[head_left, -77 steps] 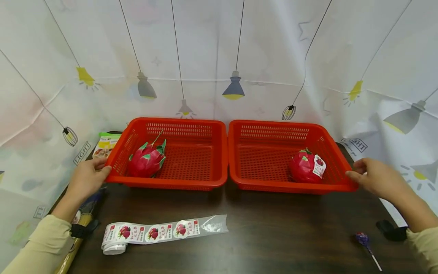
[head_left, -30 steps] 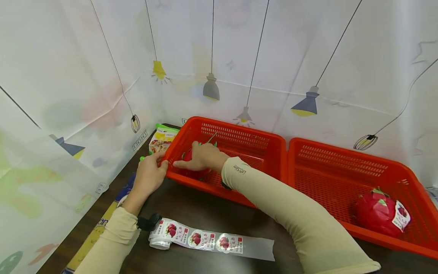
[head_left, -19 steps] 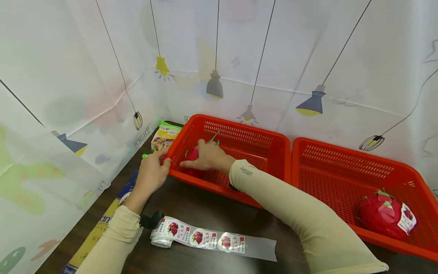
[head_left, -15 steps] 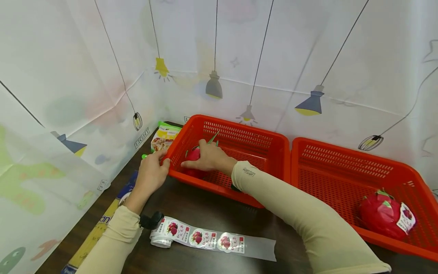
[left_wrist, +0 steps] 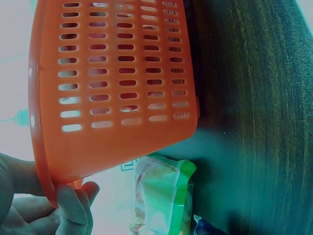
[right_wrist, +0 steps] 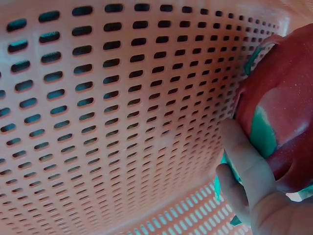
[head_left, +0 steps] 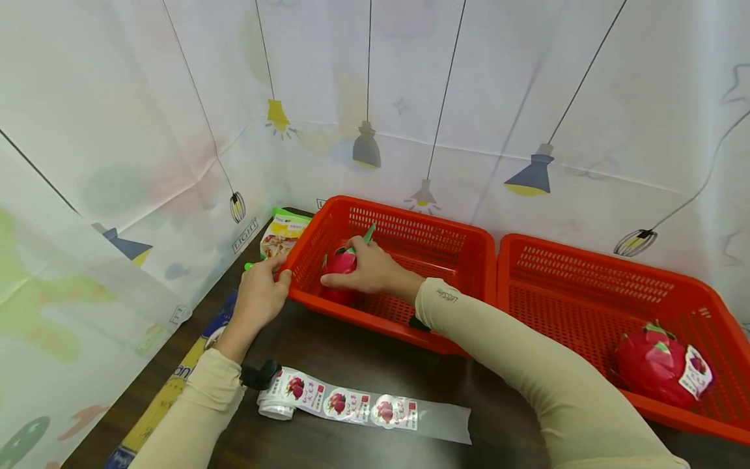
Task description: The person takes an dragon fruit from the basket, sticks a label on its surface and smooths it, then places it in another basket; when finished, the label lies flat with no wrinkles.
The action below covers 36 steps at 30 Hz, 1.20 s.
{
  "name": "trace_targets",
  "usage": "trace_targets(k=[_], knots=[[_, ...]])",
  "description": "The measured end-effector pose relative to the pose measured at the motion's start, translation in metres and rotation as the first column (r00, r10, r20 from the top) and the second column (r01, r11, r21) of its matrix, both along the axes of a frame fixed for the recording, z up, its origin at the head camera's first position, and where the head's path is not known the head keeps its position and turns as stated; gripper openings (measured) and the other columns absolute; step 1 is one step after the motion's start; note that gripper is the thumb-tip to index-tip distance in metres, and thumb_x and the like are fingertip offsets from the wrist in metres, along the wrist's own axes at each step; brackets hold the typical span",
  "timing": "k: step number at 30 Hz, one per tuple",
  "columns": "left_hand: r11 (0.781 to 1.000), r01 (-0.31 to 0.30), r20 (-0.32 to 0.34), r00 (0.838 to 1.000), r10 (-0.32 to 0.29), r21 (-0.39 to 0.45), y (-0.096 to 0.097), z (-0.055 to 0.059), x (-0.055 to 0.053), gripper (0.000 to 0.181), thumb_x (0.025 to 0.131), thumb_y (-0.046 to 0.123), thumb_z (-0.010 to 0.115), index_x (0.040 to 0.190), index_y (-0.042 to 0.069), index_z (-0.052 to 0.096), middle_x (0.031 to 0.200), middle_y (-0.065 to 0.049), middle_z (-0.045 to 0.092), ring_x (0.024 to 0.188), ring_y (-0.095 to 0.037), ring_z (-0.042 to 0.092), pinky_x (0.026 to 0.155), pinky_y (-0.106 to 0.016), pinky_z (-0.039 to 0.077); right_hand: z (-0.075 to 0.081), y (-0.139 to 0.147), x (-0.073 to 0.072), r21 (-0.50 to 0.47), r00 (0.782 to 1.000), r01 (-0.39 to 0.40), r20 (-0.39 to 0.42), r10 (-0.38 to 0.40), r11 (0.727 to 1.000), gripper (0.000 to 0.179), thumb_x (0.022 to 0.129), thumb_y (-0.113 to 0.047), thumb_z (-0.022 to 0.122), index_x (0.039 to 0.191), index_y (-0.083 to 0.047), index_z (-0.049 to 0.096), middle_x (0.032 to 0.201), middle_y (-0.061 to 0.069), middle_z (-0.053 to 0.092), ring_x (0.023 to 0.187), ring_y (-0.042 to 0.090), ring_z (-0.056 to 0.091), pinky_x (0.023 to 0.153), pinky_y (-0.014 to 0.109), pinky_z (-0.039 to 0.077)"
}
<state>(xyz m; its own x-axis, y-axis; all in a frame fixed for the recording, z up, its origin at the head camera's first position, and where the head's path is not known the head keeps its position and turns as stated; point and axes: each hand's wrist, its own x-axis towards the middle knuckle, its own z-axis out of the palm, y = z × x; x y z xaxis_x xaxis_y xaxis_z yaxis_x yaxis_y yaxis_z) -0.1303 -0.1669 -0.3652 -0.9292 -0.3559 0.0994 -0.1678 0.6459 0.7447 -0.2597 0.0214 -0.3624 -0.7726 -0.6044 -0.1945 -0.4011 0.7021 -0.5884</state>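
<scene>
In the head view my left hand [head_left: 262, 294] holds the left end of a red plastic basket [head_left: 346, 317]. The left wrist view shows its fingers [left_wrist: 72, 208] curled over the rim. My right hand [head_left: 372, 268] reaches into this same basket and grips a dragon fruit [head_left: 340, 262], partly covered by the hand. Up close in the right wrist view, fingers lie along the side of the red, green-scaled dragon fruit [right_wrist: 274, 122], just above the perforated floor. A second red basket [head_left: 609, 266] stands to the right, with a dragon fruit [head_left: 647, 365] bearing a white label inside.
A strip of dragon fruit stickers [head_left: 338, 402] lies partly unrolled on the dark table [head_left: 305, 352]. Behind the left hand is a food packet [head_left: 282, 233]; a long yellow-and-blue package [head_left: 170, 387] lies along the left. A lamp-printed curtain [head_left: 328, 78] hangs behind.
The head view has turned left. My right hand has gone from the right basket's rim to the dragon fruit in the left basket and has just shifted slightly right with it.
</scene>
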Motion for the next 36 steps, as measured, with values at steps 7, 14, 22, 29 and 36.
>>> trace_targets(k=[7, 14, 22, 29, 36], knots=[[1.000, -0.001, 0.015, 1.000, 0.001, -0.008, -0.001, 0.002, -0.001, 0.043, 0.100, 0.012, 0.056, 0.139, -0.006, 0.057, 0.132, -0.028, 0.065, 0.113, -0.040, 0.069, 0.095, -0.051, 0.057, 0.021, 0.013, -0.002, -0.083, 1.000, -0.017, -0.013, 0.016, 0.996, 0.081, 0.078, -0.063, 0.077, 0.137, -0.019, 0.043, 0.125, 0.004, 0.059, 0.113, 0.022, 0.061, 0.081, 0.037, 0.063], [1.000, 0.015, 0.020, 1.000, -0.014, -0.023, -0.013, 0.000, -0.011, 0.043, 0.100, 0.013, 0.055, 0.139, -0.006, 0.058, 0.128, -0.028, 0.067, 0.110, -0.040, 0.069, 0.095, -0.051, 0.057, 0.061, 0.038, 0.005, -0.208, 1.000, 0.017, 0.002, -0.017, 0.978, 0.079, 0.079, -0.057, 0.080, 0.139, -0.021, 0.041, 0.129, 0.002, 0.058, 0.119, 0.023, 0.059, 0.080, 0.038, 0.063], [0.999, 0.033, 0.015, 0.999, -0.032, -0.026, -0.028, -0.003, -0.019, 0.044, 0.100, 0.014, 0.054, 0.137, -0.008, 0.058, 0.125, -0.029, 0.068, 0.111, -0.041, 0.068, 0.097, -0.053, 0.055, 0.090, 0.095, 0.046, -0.332, 0.998, 0.054, -0.001, -0.058, 0.942, 0.074, 0.082, -0.042, 0.082, 0.140, -0.023, 0.040, 0.132, 0.002, 0.057, 0.121, 0.026, 0.058, 0.081, 0.040, 0.063], [1.000, 0.025, 0.004, 1.000, -0.025, -0.019, -0.045, 0.000, -0.022, 0.043, 0.100, 0.015, 0.054, 0.136, -0.007, 0.060, 0.124, -0.029, 0.069, 0.114, -0.042, 0.067, 0.097, -0.054, 0.053, 0.086, 0.161, 0.117, -0.404, 0.992, 0.080, -0.052, -0.111, 0.911, 0.081, 0.078, -0.034, 0.086, 0.143, -0.022, 0.038, 0.134, 0.003, 0.055, 0.119, 0.029, 0.058, 0.078, 0.033, 0.062], [1.000, -0.029, 0.034, 0.999, 0.029, -0.003, -0.072, 0.003, -0.012, 0.044, 0.102, 0.021, 0.054, 0.139, -0.004, 0.059, 0.128, -0.028, 0.068, 0.114, -0.039, 0.068, 0.078, -0.026, 0.055, 0.054, 0.195, 0.179, -0.437, 0.996, 0.067, -0.030, -0.089, 0.897, 0.082, 0.077, -0.033, 0.087, 0.143, -0.029, 0.039, 0.135, -0.001, 0.053, 0.118, 0.028, 0.057, 0.073, 0.026, 0.061]])
